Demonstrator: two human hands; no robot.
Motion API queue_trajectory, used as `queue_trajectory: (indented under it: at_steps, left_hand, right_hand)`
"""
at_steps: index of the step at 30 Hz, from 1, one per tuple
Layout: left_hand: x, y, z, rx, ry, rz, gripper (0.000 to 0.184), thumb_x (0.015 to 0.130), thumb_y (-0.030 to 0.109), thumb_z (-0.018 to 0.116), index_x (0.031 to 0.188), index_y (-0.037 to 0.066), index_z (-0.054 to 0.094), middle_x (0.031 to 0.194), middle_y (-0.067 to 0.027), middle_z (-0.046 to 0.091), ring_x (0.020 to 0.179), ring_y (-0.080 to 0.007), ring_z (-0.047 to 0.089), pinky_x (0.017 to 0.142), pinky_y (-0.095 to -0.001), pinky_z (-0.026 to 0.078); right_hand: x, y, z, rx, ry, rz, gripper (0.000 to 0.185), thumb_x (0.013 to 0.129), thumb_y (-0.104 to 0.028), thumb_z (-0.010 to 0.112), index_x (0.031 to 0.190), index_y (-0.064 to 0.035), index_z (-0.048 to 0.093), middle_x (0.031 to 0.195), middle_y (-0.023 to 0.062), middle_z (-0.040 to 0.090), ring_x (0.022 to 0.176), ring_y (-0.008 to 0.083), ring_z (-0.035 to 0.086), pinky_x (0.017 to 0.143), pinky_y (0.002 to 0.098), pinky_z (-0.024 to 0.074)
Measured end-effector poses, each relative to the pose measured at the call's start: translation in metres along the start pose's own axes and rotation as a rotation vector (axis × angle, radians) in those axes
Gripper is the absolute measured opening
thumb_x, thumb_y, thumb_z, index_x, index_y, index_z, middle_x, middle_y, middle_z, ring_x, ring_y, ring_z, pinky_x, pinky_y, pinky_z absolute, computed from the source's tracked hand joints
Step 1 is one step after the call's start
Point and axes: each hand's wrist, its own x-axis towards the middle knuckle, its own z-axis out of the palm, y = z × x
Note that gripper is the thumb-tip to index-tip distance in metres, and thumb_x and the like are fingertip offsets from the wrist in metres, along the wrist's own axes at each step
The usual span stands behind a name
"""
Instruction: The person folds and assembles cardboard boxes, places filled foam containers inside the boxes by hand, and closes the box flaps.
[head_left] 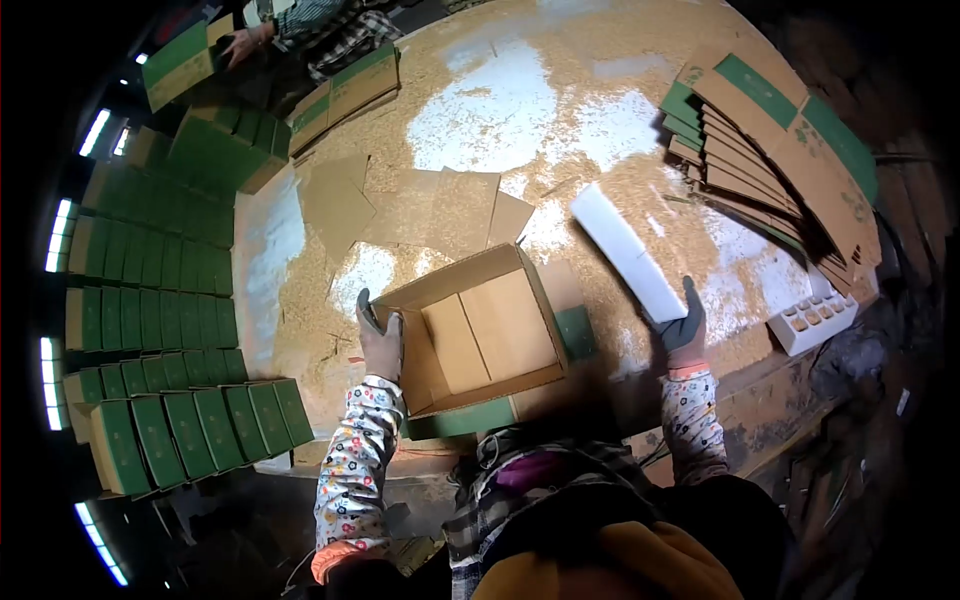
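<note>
An open cardboard box [490, 340], brown inside with green patches outside, stands on the table close in front of me. My left hand [381, 342], in a grey glove, grips the box's left wall, thumb toward the inside. A long white block [630, 250], which looks like foam, slants up and away to the right of the box. Its near end is in my gloved right hand [682, 330], with the fingers partly hidden under it. No contents show inside the box.
Sawdust-like crumbs cover the table [480, 100]. Flat cardboard sheets [430, 208] lie beyond the box. Folded cartons [770, 150] are stacked at right, near a white foam tray with holes [815, 322]. Green boxes [160, 265] fill the left. Another person's hand [240, 45] holds a box.
</note>
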Motion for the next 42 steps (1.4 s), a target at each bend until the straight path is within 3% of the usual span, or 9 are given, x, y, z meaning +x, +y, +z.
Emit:
queue_trajectory:
  at_steps: [7, 11, 14, 22, 24, 27, 31, 36, 42]
  left_hand:
    - [0.054, -0.053, 0.005, -0.854, -0.297, -0.265, 0.021, 0.095, 0.013, 0.046, 0.112, 0.003, 0.052, 0.100, -0.0099, 0.061, 0.089, -0.0196, 0.060, 0.075, -0.0320, 0.052]
    - [0.058, -0.052, 0.034, -1.423, -0.475, -0.426, 0.031, 0.093, 0.030, 0.052, 0.117, 0.010, 0.053, 0.101, -0.0112, 0.062, 0.096, -0.0234, 0.058, 0.083, -0.0385, 0.050]
    - [0.032, 0.001, 0.018, -0.195, -0.281, -0.022, 0.047, 0.093, 0.041, 0.048, 0.124, 0.006, 0.049, 0.119, -0.0160, 0.056, 0.106, -0.0318, 0.054, 0.092, -0.0388, 0.042]
    - [0.037, -0.056, 0.035, -0.158, -0.089, -0.046, 0.044, 0.084, 0.023, 0.065, 0.117, -0.003, 0.051, 0.109, -0.0190, 0.059, 0.100, -0.0306, 0.057, 0.087, -0.0355, 0.043]
    - [0.039, -0.044, 0.030, -0.019, -0.160, -0.013, 0.040, 0.084, 0.017, 0.066, 0.115, -0.003, 0.051, 0.108, -0.0154, 0.059, 0.097, -0.0234, 0.059, 0.083, -0.0319, 0.046]
    - [0.029, -0.018, 0.022, -0.260, -0.198, -0.157, 0.036, 0.082, 0.005, 0.065, 0.115, -0.002, 0.052, 0.106, -0.0122, 0.061, 0.089, -0.0178, 0.060, 0.076, -0.0278, 0.051]
    - [0.024, -0.001, 0.011, -0.015, -0.206, -0.112, 0.032, 0.085, 0.011, 0.062, 0.114, -0.002, 0.055, 0.107, -0.0107, 0.062, 0.093, -0.0188, 0.059, 0.082, -0.0296, 0.047]
    - [0.034, -0.032, 0.010, -0.065, -0.216, -0.077, 0.032, 0.085, 0.012, 0.063, 0.112, -0.003, 0.057, 0.105, -0.0114, 0.062, 0.091, -0.0191, 0.058, 0.083, -0.0296, 0.045]
    - [0.027, -0.020, 0.012, -0.098, -0.179, -0.104, 0.033, 0.084, 0.009, 0.063, 0.115, -0.002, 0.056, 0.102, -0.0094, 0.063, 0.088, -0.0164, 0.058, 0.078, -0.0273, 0.046]
  right_hand:
    - [0.057, -0.136, -0.060, 0.069, -0.481, -0.466, 0.069, 0.065, -0.013, 0.081, 0.125, -0.0010, 0.048, 0.119, 0.0199, 0.057, 0.111, 0.0355, 0.056, 0.097, 0.0397, 0.0440]
    - [0.077, -0.270, -0.031, 0.600, -0.767, 0.596, 0.054, 0.082, -0.017, 0.068, 0.127, 0.0010, 0.045, 0.114, 0.0137, 0.060, 0.102, 0.0205, 0.060, 0.086, 0.0313, 0.0501]
    - [0.055, -0.252, 0.028, 0.418, -0.762, 0.393, 0.059, 0.084, -0.026, 0.066, 0.129, 0.0020, 0.042, 0.113, 0.0132, 0.060, 0.092, 0.0170, 0.062, 0.074, 0.0272, 0.0518]
    - [-0.008, -0.197, -0.019, -0.175, -0.132, -0.209, 0.044, 0.081, -0.021, 0.065, 0.118, 0.0003, 0.054, 0.116, 0.0195, 0.056, 0.108, 0.0314, 0.054, 0.093, 0.0357, 0.0422]
    - [-0.027, -0.098, -0.069, -0.309, -0.099, 0.128, 0.055, 0.079, -0.028, 0.066, 0.123, 0.0011, 0.050, 0.124, 0.0208, 0.052, 0.114, 0.0330, 0.051, 0.098, 0.0381, 0.0392]
    - [-0.077, 0.028, -0.108, -0.942, -0.350, 0.470, 0.094, 0.069, -0.049, 0.069, 0.138, 0.0026, 0.031, 0.124, 0.0252, 0.051, 0.116, 0.0376, 0.049, 0.102, 0.0398, 0.0353]
    - [-0.082, 0.072, -0.077, -0.627, -0.901, 0.747, 0.100, 0.063, -0.050, 0.074, 0.137, 0.0029, 0.031, 0.120, 0.0242, 0.054, 0.113, 0.0369, 0.051, 0.098, 0.0393, 0.0389]
    - [-0.067, 0.065, -0.073, -0.960, -0.655, 0.671, 0.082, 0.061, -0.043, 0.077, 0.125, -0.0020, 0.046, 0.123, 0.0202, 0.050, 0.119, 0.0352, 0.045, 0.101, 0.0495, 0.0329]
    - [-0.080, 0.029, -0.024, -0.776, -1.272, 0.156, 0.047, 0.077, -0.046, 0.052, 0.085, -0.0014, 0.065, 0.093, 0.0210, 0.064, 0.097, 0.0356, 0.057, 0.097, 0.0463, 0.0321]
